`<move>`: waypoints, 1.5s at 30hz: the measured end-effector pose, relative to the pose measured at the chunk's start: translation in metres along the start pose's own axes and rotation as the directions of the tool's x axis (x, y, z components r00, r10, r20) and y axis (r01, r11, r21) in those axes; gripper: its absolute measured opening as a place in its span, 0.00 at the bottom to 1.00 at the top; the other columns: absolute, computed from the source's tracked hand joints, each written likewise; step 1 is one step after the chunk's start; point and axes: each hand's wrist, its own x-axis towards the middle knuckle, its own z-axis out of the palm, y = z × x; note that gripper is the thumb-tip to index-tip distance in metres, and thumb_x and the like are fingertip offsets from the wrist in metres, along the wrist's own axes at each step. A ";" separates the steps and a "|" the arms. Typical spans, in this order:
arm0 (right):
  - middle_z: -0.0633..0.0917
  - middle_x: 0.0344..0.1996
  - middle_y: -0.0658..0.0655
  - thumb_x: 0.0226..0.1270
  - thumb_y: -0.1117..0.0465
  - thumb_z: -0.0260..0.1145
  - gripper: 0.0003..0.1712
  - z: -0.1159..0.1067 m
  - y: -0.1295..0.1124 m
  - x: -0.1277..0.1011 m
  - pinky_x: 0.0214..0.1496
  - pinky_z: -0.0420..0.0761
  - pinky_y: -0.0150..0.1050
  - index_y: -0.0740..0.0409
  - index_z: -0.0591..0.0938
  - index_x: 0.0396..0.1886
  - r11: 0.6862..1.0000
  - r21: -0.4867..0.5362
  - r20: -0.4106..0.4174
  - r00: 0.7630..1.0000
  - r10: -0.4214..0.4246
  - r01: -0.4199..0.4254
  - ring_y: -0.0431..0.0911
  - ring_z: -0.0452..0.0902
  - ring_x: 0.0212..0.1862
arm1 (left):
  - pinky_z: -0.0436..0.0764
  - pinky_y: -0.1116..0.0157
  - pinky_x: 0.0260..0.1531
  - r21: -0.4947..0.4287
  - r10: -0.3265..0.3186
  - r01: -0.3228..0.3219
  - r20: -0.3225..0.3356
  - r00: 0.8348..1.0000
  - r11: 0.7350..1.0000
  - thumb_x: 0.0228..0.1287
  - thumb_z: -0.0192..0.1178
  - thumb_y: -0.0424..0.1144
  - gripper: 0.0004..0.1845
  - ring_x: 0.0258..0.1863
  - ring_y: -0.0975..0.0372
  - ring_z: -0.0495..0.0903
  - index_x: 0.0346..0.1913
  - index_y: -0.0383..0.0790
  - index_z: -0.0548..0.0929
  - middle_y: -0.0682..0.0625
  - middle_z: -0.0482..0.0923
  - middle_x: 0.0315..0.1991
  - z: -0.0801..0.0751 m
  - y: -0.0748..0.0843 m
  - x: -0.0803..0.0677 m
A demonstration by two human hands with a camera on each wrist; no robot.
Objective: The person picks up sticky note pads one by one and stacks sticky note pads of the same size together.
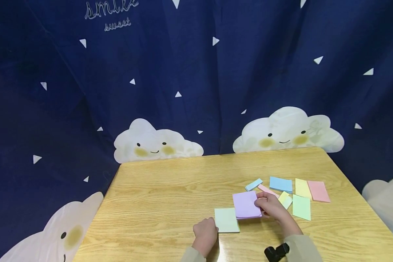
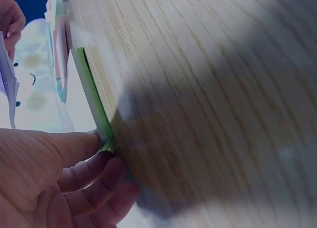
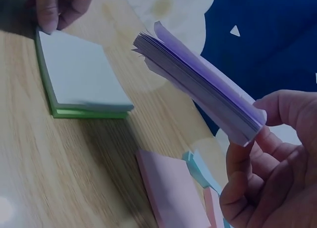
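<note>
My left hand [image 1: 205, 233] pinches the near left corner of a pale green sticky note pad [image 1: 227, 220] on the table, thumb on top and fingers at its edge. A brighter green layer [image 3: 89, 114] shows under that pad in the right wrist view. With thumb and fingers, my right hand [image 1: 272, 208] holds a purple sticky note pad [image 1: 246, 205] by its right edge, raised above the table. Its sheets [image 3: 198, 89] fan apart slightly at the far end. Below it, a pink pad [image 3: 171, 188] lies on the table, mostly hidden in the head view.
Beyond my right hand lie a blue pad [image 1: 280, 184], a yellow pad [image 1: 302, 188], another pink pad [image 1: 319, 191] and a light green pad [image 1: 301, 207]. Narrow blue [image 1: 253, 184], pink [image 1: 268, 191] and yellow strips [image 1: 283, 197] lie nearer. A dark blue curtain [image 1: 183, 65] hangs behind the wooden table [image 1: 150, 196].
</note>
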 end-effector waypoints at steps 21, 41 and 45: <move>0.74 0.15 0.51 0.45 0.70 0.57 0.15 0.049 0.014 0.011 0.19 0.64 0.33 0.72 0.73 0.37 0.999 -0.035 -0.089 0.996 -0.012 0.009 0.41 0.66 0.18 | 0.71 0.60 0.15 -0.043 0.010 -0.013 -0.069 0.998 0.999 0.50 0.63 0.46 0.15 0.16 0.57 0.76 0.20 0.39 0.73 0.48 0.73 0.15 0.004 -0.004 0.001; 0.76 0.20 0.54 0.44 0.71 0.59 0.13 0.079 0.034 0.014 0.23 0.69 0.34 0.70 0.73 0.34 0.999 -0.020 -0.080 0.996 0.040 -0.042 0.42 0.70 0.23 | 0.72 0.57 0.22 -0.097 -0.066 0.066 -0.004 0.998 0.993 0.63 0.51 0.45 0.14 0.22 0.53 0.76 0.31 0.35 0.75 0.45 0.72 0.25 0.001 -0.003 0.001; 0.76 0.19 0.54 0.44 0.72 0.59 0.12 0.080 0.037 0.014 0.26 0.71 0.35 0.72 0.73 0.32 0.999 -0.034 -0.089 0.996 0.001 -0.004 0.43 0.70 0.24 | 0.71 0.55 0.21 -0.168 -0.090 0.085 -0.020 0.996 0.982 0.61 0.50 0.54 0.23 0.23 0.51 0.74 0.36 0.33 0.75 0.42 0.68 0.30 0.000 -0.002 0.002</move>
